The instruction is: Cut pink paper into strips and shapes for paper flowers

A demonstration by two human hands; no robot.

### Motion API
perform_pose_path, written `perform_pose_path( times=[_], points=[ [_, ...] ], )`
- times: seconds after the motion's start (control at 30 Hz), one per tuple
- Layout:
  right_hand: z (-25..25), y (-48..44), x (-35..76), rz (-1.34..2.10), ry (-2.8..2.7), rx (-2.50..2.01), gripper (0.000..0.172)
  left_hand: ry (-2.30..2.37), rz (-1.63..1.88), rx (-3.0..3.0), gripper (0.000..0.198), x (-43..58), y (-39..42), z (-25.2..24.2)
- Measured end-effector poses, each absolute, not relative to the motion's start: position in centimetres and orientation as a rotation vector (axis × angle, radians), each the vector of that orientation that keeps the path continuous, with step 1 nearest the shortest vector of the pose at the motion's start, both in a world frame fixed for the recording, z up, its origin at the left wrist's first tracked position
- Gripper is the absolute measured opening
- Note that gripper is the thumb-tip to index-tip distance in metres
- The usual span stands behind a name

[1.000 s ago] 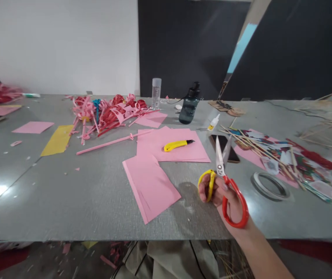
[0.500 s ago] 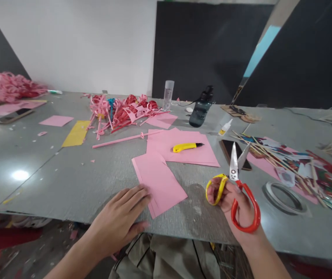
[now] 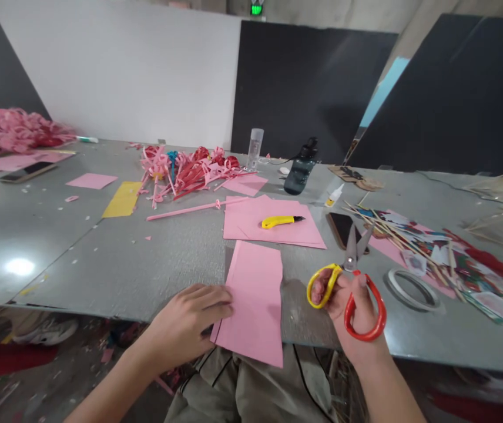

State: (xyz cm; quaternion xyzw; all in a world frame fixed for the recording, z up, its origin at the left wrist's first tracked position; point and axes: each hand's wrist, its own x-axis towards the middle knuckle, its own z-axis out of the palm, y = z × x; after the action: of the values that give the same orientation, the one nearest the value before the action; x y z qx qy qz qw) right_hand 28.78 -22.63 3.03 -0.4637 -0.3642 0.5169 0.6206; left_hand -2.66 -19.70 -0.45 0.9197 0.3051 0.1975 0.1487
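A folded sheet of pink paper lies at the table's front edge, its near end sticking out over my lap. My left hand pinches it by the left edge, fingers on top; the thumb is partly hidden. In my right hand is a pair of scissors with one yellow and one red handle loop, fingers through the loops. Its blades point away from me and stand apart, to the right of the paper. Behind, a yellow utility knife rests on a stack of pink paper.
Pink and red paper flowers pile up behind, near a dark water bottle and a clear bottle. On the right are a phone, a glue bottle, a tape roll and thin sticks. Yellow paper lies left.
The folded pink paper has turned and come nearer to me, now jutting past the table edge with my left hand on its side. The scissors have shifted slightly, blades still apart.
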Motion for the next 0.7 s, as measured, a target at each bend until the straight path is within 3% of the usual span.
perform_pose_path(
  times=[0.13, 0.3, 0.5, 0.7],
  points=[
    [3.6, -26.6, 26.3, 1.325, -0.726, -1.022, 0.037, 0.841, 0.595, 2.523, 0.045, -2.2, -19.3, 0.6],
    [3.0, -30.6, 22.2, 1.589, -0.666, -0.898, 0.064, 0.802, 0.677, 2.440, 0.028, -0.6, -19.4, 0.8],
    [2.2, -32.5, 20.9, 1.680, -0.663, -0.919, 0.063, 0.919, 0.640, 2.521, 0.013, -0.1, -20.0, 0.0],
    [2.1, -33.9, 22.6, 1.714, -0.646, -1.032, 0.059, 0.934, 0.596, 2.631, 0.012, 0.2, -20.2, 0.2]
  ],
)
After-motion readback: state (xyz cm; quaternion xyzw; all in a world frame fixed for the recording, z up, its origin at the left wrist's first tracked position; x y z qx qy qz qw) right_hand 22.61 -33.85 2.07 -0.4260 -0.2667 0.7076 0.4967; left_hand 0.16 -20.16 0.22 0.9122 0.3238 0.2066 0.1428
